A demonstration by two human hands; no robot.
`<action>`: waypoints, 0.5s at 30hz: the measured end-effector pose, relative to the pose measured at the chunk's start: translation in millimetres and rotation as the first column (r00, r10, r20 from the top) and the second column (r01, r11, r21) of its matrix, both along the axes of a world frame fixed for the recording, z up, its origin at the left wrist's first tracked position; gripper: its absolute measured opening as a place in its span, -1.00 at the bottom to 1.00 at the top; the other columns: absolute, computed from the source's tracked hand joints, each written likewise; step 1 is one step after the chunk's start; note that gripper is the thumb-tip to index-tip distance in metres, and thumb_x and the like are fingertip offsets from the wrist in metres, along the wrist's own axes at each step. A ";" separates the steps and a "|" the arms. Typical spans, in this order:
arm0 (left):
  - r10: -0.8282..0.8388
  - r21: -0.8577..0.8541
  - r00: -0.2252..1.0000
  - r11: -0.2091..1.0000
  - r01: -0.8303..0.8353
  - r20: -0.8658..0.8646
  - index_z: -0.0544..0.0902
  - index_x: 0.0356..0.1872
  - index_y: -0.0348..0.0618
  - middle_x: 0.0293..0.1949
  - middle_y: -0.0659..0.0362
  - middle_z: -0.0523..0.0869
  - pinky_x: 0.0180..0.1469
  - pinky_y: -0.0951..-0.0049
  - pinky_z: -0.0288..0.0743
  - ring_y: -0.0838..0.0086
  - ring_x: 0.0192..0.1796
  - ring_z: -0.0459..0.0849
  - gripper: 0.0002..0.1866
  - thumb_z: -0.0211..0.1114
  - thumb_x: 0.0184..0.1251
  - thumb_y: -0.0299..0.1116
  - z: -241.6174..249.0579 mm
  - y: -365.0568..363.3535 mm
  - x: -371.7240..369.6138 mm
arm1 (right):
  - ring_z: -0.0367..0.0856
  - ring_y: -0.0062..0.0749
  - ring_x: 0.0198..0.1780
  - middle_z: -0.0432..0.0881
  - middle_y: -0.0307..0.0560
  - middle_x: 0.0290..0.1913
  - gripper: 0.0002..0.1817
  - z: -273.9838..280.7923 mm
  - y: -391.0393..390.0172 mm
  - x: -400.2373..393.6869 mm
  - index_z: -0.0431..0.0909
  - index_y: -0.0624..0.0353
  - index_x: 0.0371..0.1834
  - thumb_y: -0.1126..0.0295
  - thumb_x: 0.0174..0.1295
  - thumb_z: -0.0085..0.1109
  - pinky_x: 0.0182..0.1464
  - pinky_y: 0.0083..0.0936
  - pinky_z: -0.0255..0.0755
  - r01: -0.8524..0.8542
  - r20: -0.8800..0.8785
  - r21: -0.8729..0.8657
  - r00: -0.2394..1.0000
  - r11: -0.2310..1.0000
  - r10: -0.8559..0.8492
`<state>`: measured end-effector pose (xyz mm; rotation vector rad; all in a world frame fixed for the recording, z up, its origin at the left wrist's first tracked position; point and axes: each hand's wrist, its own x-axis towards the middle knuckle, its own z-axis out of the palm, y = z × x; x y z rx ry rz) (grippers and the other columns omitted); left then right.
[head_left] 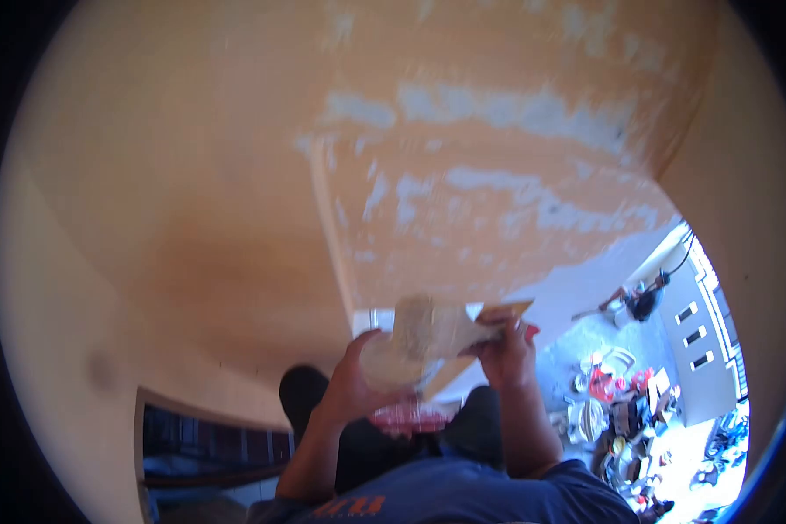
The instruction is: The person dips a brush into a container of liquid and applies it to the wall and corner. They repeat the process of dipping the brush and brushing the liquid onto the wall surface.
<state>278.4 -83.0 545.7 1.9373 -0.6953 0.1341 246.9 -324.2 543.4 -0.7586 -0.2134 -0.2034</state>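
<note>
Beige and blurred, the pale piece (417, 336) is right in front of the person's body, held up between the two hands, over the lap. One pale piece, then, brownish across its middle, and its long axis seems to run crosswise, from the left palm towards the right fingers. From the left hand (351, 389) it lies to the right and slightly forward; from the right hand (508, 356), to the left. The left is the nearer: its fingers curl round the near side, thumb up along the edge. Over on the right, the fingers are pinched together on one yellowish flat piece (511, 308), a red bit (531, 333) showing just beside them. Do those right fingertips touch the pale piece as well? Can't tell from here.

Two bare forearms, one blue shirt (463, 493) with orange lettering (349, 506), two dark legs (485, 415), and one reddish thing (410, 417) down between them. Ahead, one orange surface (445, 244), blotched with whitish patches (515, 109), too many to count. Off to the right, three dark slots (694, 336) in a grey wall (679, 301), and well below, red items (604, 382) among clutter, too small to count.
</note>
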 end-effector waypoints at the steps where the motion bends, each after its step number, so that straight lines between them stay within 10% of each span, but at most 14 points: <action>1: -0.020 0.005 1.000 1.000 0.020 0.006 0.26 0.16 -0.29 0.11 -0.04 0.41 0.22 0.26 0.33 0.23 0.19 0.43 -0.01 0.66 -0.36 -0.19 6.2 -2.1 3.2 | 0.57 0.01 -0.05 0.46 0.06 -0.08 -0.57 2.0 -6.0 3.6 0.41 0.29 -0.08 0.07 0.37 -0.12 -0.09 0.02 0.55 -0.029 0.025 -0.006 0.999 1.000 0.029; 15: -0.127 -0.133 0.989 0.984 0.116 -0.081 0.33 0.16 -0.33 0.19 -0.10 0.35 0.22 0.26 0.35 0.17 0.22 0.43 0.02 0.68 -0.43 -0.14 88.4 -36.2 25.4 | 0.55 0.04 -0.01 0.43 0.24 -0.07 -0.73 99.5 -44.7 28.5 0.37 0.34 -0.11 0.39 0.23 0.10 -0.04 -0.03 0.59 -0.226 0.347 -0.010 0.913 0.974 0.215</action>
